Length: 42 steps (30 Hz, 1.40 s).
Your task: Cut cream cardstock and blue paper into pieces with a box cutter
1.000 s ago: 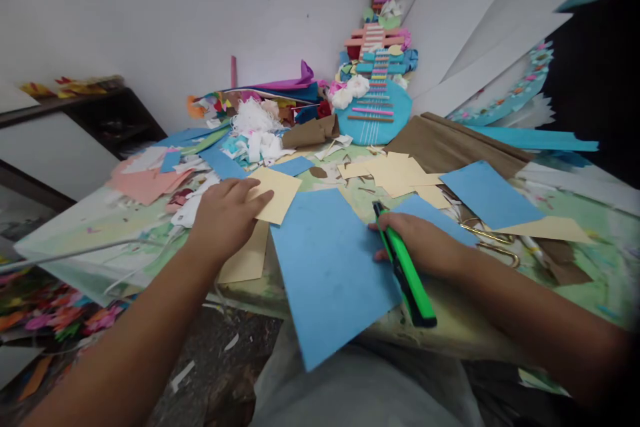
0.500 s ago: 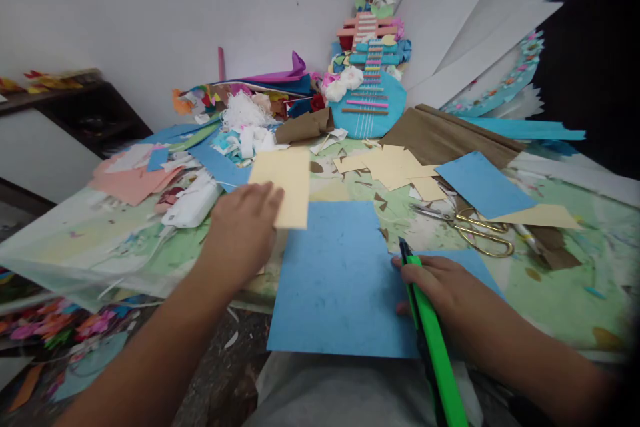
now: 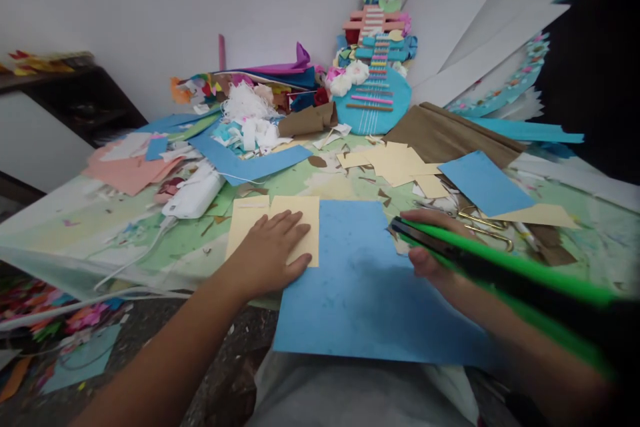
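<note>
Utility knife (image 3: 500, 263): green and black, held in the right hand; black front end near the upper right edge of the large blue sheet, contact cannot be told; rear end runs off into the dark right margin.
Right hand (image 3: 445, 280): closed round the knife, thumb and forefinger near its front end; partly blurred.
Left hand (image 3: 275, 247): palm down, fingers spread, gripping nothing; pressed flat on the cream papers.
Cream papers (image 3: 309, 213): two pieces side by side under the left hand, the right-hand one meeting the left edge of the large blue sheet.
Large blue sheet (image 3: 340, 300): flat between the two hands, its lower part beyond the near edge of the table, above the person's lap; a shadow across its right half.
Table (image 3: 125, 230): green and white mottled covering, strewn with small scraps.
Scissors (image 3: 487, 235): gold-coloured handles, just beyond the right hand, partly hidden.
Smaller blue sheet (image 3: 485, 187): beyond the scissors, over one end of a cream strip (image 3: 543, 215).
Cream offcuts (image 3: 395, 165): overlapping group, middle of the table.
Blue offcut (image 3: 260, 165): L-shaped, beyond the cream papers.
White device (image 3: 195, 195): corded, left of the cream papers; exact kind cannot be told.
Pink paper (image 3: 130, 173): loose stack, far left.
White paper shreds (image 3: 245, 105): heaped at the rear.
Guitar-shaped craft (image 3: 375, 107): turquoise body with strings, standing upright near the wall (image 3: 150, 7).
</note>
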### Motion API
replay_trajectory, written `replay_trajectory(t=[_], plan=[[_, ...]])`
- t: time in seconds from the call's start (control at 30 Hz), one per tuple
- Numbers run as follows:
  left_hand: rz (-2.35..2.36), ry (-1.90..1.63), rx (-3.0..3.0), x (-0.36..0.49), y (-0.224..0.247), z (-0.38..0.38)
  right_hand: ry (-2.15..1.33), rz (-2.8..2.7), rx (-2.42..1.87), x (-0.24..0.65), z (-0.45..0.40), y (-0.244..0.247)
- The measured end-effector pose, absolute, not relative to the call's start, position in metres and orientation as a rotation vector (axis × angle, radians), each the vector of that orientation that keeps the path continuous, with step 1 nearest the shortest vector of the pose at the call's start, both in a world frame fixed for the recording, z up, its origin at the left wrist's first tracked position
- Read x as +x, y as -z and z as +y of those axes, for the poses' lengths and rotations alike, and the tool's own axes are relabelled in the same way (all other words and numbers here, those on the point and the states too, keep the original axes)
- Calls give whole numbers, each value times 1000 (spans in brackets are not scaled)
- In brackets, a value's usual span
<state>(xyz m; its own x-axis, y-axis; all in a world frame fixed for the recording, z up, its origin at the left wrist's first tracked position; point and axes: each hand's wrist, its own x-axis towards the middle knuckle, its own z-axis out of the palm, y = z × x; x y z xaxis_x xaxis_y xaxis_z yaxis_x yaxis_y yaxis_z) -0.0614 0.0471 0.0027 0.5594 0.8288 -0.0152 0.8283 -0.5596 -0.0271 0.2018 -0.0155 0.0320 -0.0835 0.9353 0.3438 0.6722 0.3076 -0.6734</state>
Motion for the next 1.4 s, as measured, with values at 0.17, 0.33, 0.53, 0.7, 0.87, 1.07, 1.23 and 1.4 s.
replay_trajectory(t=[0.17, 0.33, 0.53, 0.7, 0.87, 1.07, 1.23, 1.4], plan=[[-1410, -69, -2776, -60, 3, 59, -742, -1490, -1450, 174, 8, -41], [-1361, -37, -2771, -64, 1, 63, -1044, -1180, -1276, 151, 38, -41], [-1376, -34, -2788, -65, 3, 66, -1267, -909, -1051, 131, 71, -16], [-1407, -65, -2812, -66, 5, 67, -1402, -747, -943, 124, 86, 3], [-1389, -105, -2835, -67, 4, 68, -1442, -676, -960, 127, 91, 8], [-1389, -148, -2842, -78, 2, 71, -1464, -707, -951, 130, 90, 7], [-1390, -166, -2842, -79, 1, 71, -1484, -673, -967, 130, 92, 6], [-1359, -177, -2850, -80, 0, 73, -1474, -697, -981, 131, 92, 5]])
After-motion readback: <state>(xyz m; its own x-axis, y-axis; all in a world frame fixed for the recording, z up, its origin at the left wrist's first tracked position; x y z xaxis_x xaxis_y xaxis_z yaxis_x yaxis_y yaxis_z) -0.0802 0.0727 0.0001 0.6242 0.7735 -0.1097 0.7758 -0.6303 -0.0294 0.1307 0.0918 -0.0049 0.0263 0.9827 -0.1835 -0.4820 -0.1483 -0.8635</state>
